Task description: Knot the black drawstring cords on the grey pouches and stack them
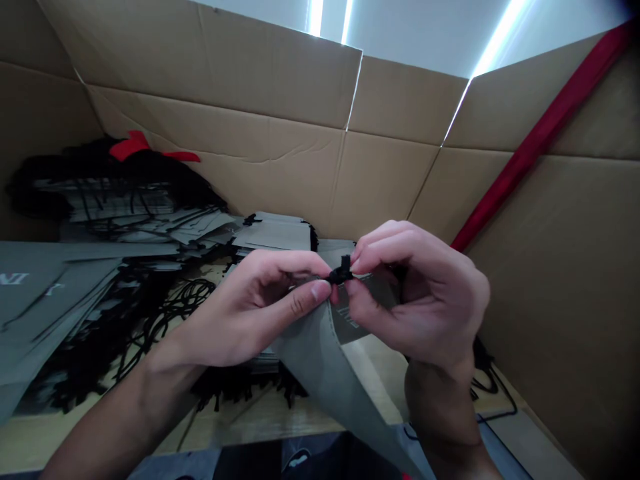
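Note:
A black cord knot (341,272) sits between my two hands at the middle of the view, with a short end sticking up. My left hand (265,303) pinches it from the left between thumb and index finger. From the right, my right hand (425,287) pinches the cord with its thumb and fingertips. Below the knot hangs a grey sheet (333,373) with stitching along one edge, bent over so that light lettering shows on a part behind. Some of the right hand's fingers are hidden.
Grey pieces with black cords (125,200) are piled at the back left, with red strips (131,145) on top. More grey pieces (55,293) lie at the left and a stack (275,233) behind my hands. Cardboard walls (280,167) surround the wooden table (240,423).

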Tool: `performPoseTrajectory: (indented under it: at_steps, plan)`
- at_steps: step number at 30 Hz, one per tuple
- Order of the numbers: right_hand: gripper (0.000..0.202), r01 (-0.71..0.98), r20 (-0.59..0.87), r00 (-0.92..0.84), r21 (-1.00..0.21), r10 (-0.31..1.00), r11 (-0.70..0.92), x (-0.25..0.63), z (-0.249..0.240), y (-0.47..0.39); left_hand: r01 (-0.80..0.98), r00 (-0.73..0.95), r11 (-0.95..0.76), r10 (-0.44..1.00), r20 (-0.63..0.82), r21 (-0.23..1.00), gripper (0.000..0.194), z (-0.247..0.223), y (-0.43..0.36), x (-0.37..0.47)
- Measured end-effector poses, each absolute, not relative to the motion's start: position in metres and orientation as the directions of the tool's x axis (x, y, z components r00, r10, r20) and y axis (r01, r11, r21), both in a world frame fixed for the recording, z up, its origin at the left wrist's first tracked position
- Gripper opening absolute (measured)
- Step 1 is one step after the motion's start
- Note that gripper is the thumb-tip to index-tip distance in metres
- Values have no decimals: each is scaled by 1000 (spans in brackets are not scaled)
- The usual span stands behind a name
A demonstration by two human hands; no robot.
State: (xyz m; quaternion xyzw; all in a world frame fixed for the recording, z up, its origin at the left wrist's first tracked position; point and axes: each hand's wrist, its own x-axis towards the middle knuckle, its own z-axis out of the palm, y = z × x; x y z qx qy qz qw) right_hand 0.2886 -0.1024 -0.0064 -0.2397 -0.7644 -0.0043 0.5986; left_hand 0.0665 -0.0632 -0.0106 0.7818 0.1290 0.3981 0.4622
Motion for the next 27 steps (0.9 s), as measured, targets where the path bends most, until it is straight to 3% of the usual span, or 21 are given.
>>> performPoseTrajectory:
  at_steps: [4, 9, 15, 20, 24, 27]
  plan:
    - [50, 210, 825, -359, -384, 436, 899, 299, -3, -96, -104, 683, -548, 567, 460, 830, 19, -12, -68, 65]
    - [28, 73, 847, -389, -365, 363, 928, 295, -8, -82, -87, 713, -648, 489, 501, 757, 19, -10, -70, 66]
    - [27, -29, 790, -408, -512, 457, 859, 292, -12, -82, -50, 678, -796, 416, 606, 603, 21, -11, -78, 66]
    - [25, -196, 772, -421, -590, 476, 783, 286, -16, -79, 96, 470, -882, 448, 761, 461, 16, -19, -100, 64]
    - [24, -169, 794, -373, -567, 481, 806, 290, -13, -78, 90, 599, -912, 371, 710, 401, 19, -13, -93, 59]
    - [38, -71, 762, -315, -613, 565, 787, 298, -8, -83, 138, 618, -925, 360, 699, 355, 19, -8, -82, 59]
